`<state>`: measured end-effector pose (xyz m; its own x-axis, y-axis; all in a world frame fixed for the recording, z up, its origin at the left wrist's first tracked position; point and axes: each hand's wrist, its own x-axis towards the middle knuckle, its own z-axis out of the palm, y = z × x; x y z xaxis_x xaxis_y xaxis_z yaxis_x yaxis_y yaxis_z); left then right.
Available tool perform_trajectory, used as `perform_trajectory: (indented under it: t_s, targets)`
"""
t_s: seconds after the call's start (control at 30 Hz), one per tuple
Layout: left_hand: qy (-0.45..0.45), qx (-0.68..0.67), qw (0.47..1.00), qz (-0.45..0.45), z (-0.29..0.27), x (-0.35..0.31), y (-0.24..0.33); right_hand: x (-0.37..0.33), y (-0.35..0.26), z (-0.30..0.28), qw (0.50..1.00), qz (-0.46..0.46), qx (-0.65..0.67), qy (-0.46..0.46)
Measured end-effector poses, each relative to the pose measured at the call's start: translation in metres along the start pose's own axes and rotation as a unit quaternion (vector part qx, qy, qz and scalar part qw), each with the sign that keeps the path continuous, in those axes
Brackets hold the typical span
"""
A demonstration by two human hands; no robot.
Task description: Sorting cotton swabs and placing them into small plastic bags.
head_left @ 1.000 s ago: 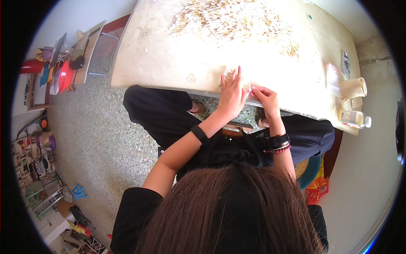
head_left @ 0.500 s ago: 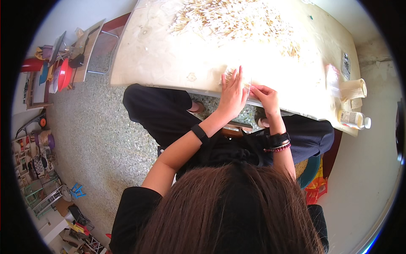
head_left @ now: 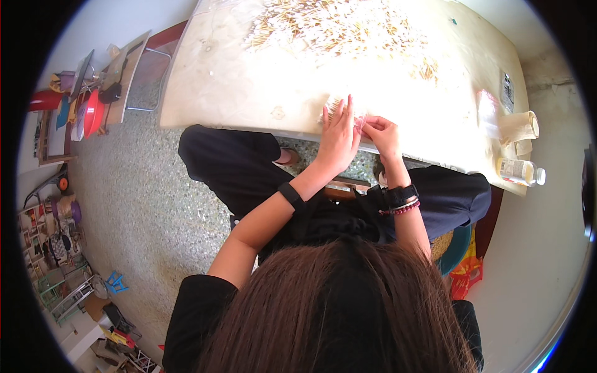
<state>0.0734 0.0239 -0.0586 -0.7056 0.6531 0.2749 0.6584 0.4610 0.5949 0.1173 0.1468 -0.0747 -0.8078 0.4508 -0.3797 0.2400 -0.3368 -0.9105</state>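
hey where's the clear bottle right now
In the head view, the bottle is at the right end of the table, beside the beige roll, on its near side.

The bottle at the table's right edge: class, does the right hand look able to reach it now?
Probably yes: no object stands between the right hand and the bottle, though it would likely have to leave the clear plastic beside the left hand first.

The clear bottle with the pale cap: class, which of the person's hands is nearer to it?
Right. The right hand is to the left of the bottle; the left hand is farther left, over a clear plastic packet of pale sticks.
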Motion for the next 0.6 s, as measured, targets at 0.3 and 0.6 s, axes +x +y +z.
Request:
perform_trajectory:
  t_s: [0.3, 0.6]
  targets:
    - [0.018, 0.000, 1.000, 0.015, -0.001, 0.001, 0.000, -0.003, 0.004, -0.002, 0.996, -0.035, -0.080, 0.036]
    - [0.021, -0.030, 0.999, 0.028, -0.004, 0.003, -0.003, 0.000, 0.008, 0.004, 0.998, -0.053, -0.011, 0.022]
